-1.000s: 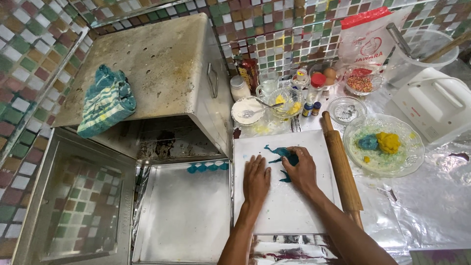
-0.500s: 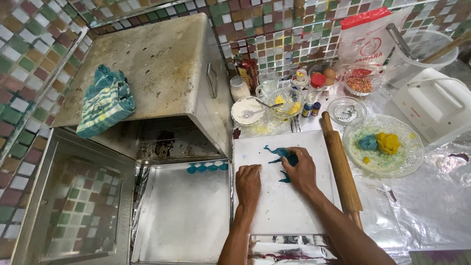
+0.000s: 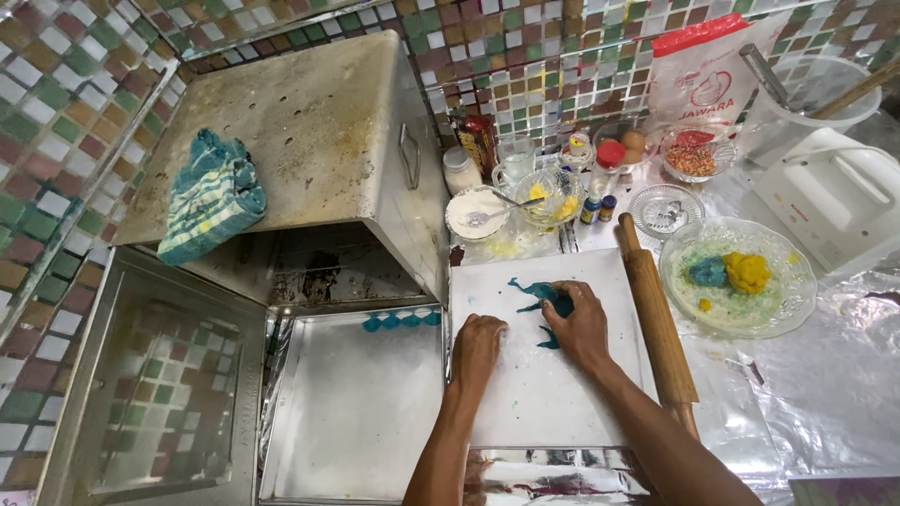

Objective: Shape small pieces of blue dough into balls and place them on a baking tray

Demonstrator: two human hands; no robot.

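- The fingers of the right hand (image 3: 581,323) are spread flat and pressed down on a thin piece of teal dough (image 3: 542,300); nothing is gripped.
- The dough is seen as a smeared, ragged strip on the upper middle of a white board (image 3: 525,394), partly hidden under the right palm.
- The left hand (image 3: 478,345) is laid palm down on the same board, just left of the right hand, with its fingers curled slightly inward; whether a bit of dough is touched under it cannot be told.
- A wooden rolling pin (image 3: 658,328) is placed along the right edge of the board, close to the right forearm.
- A clear glass plate (image 3: 778,305) is set to the right of the pin, and a teal lump (image 3: 708,273) and a yellow lump (image 3: 748,272) are held on it, touching each other.
- A metal tray (image 3: 356,412) is found left of the board, and a row of small teal pieces (image 3: 401,320) is lined up along its far edge.
- Behind the board, a small bowl of white powder (image 3: 476,212) with a spoon in it is seen beside a glass bowl (image 3: 548,195) with yellow contents.
- A metal box (image 3: 309,141) stands behind the tray, and a green checked cloth (image 3: 212,199) is draped on its top.
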